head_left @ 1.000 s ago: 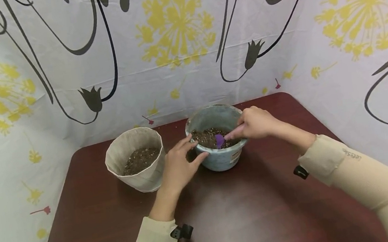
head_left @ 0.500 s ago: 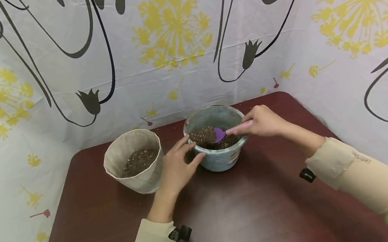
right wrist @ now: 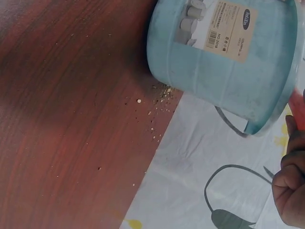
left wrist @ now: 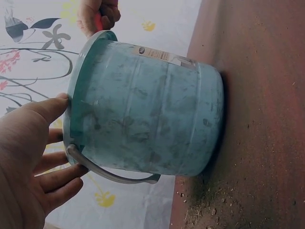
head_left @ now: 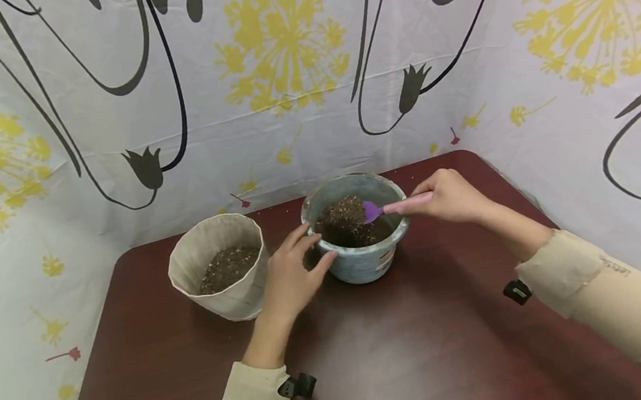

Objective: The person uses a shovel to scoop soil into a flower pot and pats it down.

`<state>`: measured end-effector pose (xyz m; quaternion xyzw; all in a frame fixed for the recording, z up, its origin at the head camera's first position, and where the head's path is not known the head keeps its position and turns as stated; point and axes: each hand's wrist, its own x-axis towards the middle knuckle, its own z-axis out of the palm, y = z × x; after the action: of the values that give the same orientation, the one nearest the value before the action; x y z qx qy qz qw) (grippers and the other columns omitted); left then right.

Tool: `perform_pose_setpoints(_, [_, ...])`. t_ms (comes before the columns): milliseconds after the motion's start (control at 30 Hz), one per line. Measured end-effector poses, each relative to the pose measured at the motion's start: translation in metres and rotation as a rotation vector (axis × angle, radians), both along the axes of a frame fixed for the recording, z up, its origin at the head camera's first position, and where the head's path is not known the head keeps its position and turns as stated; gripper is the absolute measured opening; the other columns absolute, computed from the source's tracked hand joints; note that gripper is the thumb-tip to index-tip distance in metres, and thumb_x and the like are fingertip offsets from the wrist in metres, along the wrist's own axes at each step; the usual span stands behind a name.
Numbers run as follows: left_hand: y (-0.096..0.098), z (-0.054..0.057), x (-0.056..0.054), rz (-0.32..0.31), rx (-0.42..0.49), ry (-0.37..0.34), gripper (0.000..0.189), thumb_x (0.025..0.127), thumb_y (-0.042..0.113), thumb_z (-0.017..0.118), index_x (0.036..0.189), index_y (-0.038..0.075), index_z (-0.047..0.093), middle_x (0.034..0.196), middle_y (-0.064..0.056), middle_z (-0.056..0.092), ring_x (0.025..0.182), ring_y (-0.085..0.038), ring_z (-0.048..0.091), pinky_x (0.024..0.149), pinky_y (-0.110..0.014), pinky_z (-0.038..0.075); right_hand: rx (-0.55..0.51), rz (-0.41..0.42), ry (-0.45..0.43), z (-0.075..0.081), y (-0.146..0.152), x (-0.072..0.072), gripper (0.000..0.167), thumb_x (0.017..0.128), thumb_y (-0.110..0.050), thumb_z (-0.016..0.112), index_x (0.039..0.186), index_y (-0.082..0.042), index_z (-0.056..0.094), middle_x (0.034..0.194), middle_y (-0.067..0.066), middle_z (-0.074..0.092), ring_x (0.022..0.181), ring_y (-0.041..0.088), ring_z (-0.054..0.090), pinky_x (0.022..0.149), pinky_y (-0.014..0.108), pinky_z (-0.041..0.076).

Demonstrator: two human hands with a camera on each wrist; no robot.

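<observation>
A light-blue bucket (head_left: 362,263) with a wire-like handle (left wrist: 119,176) stands on the table, partly filled with dark potting soil. My left hand (head_left: 293,273) holds its rim at the left front, thumb in front and fingers farther round; the left wrist view shows the fingers spread (left wrist: 28,148). My right hand (head_left: 451,196) grips the pink handle of a small purple garden trowel (head_left: 376,210). A heap of soil (head_left: 345,212) sits on the trowel's blade within the bucket's mouth. In the right wrist view the right hand's curled fingers (right wrist: 290,186) show beside the rim.
A whitish plant pot (head_left: 242,296) with a wavy rim stands left of the bucket, soil in its bottom. Soil crumbs (right wrist: 159,100) lie on the dark red table (head_left: 369,354) by the bucket's base. A flower-printed cloth (head_left: 289,144) hangs behind the table.
The trowel has come up out of the soil with a heap on its blade, and the right hand has moved up and right. The left hand has stayed at the rim.
</observation>
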<state>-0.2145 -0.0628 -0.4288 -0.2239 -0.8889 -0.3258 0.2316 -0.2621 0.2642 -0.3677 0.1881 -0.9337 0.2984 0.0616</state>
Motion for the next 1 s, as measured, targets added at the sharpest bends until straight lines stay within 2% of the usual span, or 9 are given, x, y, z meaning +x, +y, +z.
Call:
perform_pose_setpoints(333, [-0.0014, 0.0025, 0.0012, 0.009, -0.009, -0.01, 0.043, 0.089, 0.039, 0.078, 0.117, 0.007, 0.075, 0.137, -0.011, 0.063, 0.117, -0.033, 0.066, 0.096, -0.051, 0.053, -0.022, -0.013, -0.014, 0.0001, 0.002, 0.0037, 0.028, 0.083, -0.045, 0.083, 0.077, -0.018, 0.083, 0.054, -0.01, 0.062, 0.052, 0.001, 0.031, 0.045, 0.024, 0.029])
perform_pose_setpoints(633, [-0.0002, 0.0046, 0.0, 0.083, -0.025, -0.017, 0.039, 0.094, 0.039, 0.073, 0.115, 0.007, 0.076, 0.133, -0.009, 0.066, 0.114, -0.031, 0.067, 0.093, -0.051, 0.054, -0.036, -0.016, -0.018, -0.003, 0.004, 0.005, 0.029, 0.084, -0.046, 0.082, 0.079, -0.017, 0.084, 0.055, -0.009, 0.063, 0.052, 0.001, 0.029, 0.046, 0.024, 0.029])
perform_pose_setpoints(867, [0.0014, 0.0078, 0.0002, 0.099, -0.052, -0.008, 0.04, 0.093, 0.041, 0.073, 0.114, 0.007, 0.076, 0.131, -0.008, 0.067, 0.111, -0.031, 0.068, 0.091, -0.05, 0.055, -0.061, -0.024, -0.018, -0.0052, 0.0057, 0.0054, 0.026, 0.084, -0.046, 0.082, 0.079, -0.021, 0.084, 0.057, -0.01, 0.066, 0.052, 0.002, 0.028, 0.045, 0.024, 0.028])
perform_pose_setpoints(1000, [0.0023, 0.0086, 0.0008, 0.106, -0.058, -0.009, 0.039, 0.093, 0.042, 0.073, 0.114, 0.009, 0.076, 0.131, -0.008, 0.067, 0.111, -0.03, 0.068, 0.092, -0.05, 0.055, -0.06, -0.008, -0.009, -0.0051, 0.0069, 0.005, 0.029, 0.084, -0.046, 0.082, 0.079, -0.018, 0.084, 0.053, -0.009, 0.062, 0.051, 0.002, 0.028, 0.045, 0.023, 0.028])
